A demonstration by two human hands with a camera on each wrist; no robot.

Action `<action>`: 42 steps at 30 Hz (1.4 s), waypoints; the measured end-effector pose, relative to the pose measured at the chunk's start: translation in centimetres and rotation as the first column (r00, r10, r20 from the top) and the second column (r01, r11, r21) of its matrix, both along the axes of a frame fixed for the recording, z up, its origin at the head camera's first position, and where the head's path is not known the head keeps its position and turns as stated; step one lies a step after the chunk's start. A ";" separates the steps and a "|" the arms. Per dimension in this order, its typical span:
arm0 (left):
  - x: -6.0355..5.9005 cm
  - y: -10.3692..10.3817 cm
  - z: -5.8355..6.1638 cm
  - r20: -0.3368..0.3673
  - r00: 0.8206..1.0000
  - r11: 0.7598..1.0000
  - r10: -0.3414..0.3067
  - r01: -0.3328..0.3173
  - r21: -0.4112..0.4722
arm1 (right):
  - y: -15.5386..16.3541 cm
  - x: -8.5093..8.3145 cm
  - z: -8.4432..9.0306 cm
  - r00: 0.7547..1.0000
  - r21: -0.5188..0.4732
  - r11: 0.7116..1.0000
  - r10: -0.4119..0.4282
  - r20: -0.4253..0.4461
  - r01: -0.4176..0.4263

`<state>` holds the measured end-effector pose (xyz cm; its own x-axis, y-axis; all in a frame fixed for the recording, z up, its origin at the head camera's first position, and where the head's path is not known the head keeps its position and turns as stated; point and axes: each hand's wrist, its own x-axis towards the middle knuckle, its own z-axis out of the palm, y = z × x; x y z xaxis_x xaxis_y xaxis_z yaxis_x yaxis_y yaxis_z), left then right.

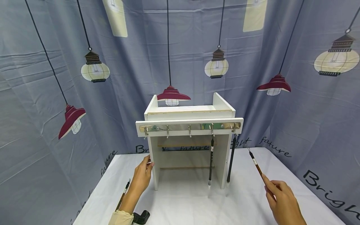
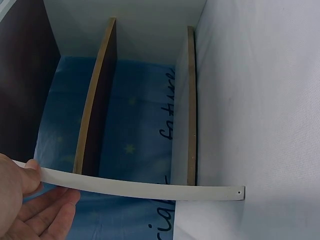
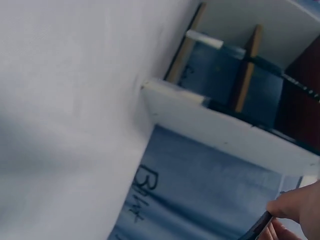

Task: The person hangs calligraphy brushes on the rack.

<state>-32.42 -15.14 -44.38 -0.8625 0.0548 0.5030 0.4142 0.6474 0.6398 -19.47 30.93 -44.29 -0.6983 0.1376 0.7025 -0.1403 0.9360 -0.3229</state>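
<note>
The left hand (image 1: 142,177) reaches forward, its fingers laid nearly straight against the left leg of the white wooden hook rack (image 1: 189,125). Right of that rack, the right hand (image 1: 281,198) pinches a slim dark-handled calligraphy brush (image 1: 256,165), raised.
</note>
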 end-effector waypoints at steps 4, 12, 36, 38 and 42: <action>0.0 0.0 0.0 -0.009 1.000 1.000 -0.002 0.002 -0.001 | -1.2 0.7 0.9 0.999 -0.018 1.000 -0.011 -0.041 0.011; 0.1 0.0 0.0 -0.028 1.000 1.000 -0.014 0.014 -0.001 | -3.3 1.9 2.3 0.982 -0.047 0.999 0.004 -0.190 -0.013; 0.1 0.0 0.0 0.009 1.000 1.000 -0.016 0.016 0.014 | -9.8 1.0 4.6 0.914 -0.019 0.974 0.204 -0.351 -0.225; 0.1 0.0 -0.1 0.009 1.000 1.000 -0.014 0.013 0.014 | -10.5 0.9 4.6 0.914 -0.008 0.972 0.217 -0.342 -0.234; 0.0 0.0 -0.2 0.006 1.000 1.000 -0.012 0.012 0.013 | -11.6 0.7 4.6 0.907 0.017 0.963 0.261 -0.330 -0.271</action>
<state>-32.39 -15.17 -44.53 -0.8651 0.0590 0.4981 0.4180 0.6337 0.6509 -18.78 19.29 -39.71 -0.4443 0.0018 0.8959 -0.4847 0.8405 -0.2421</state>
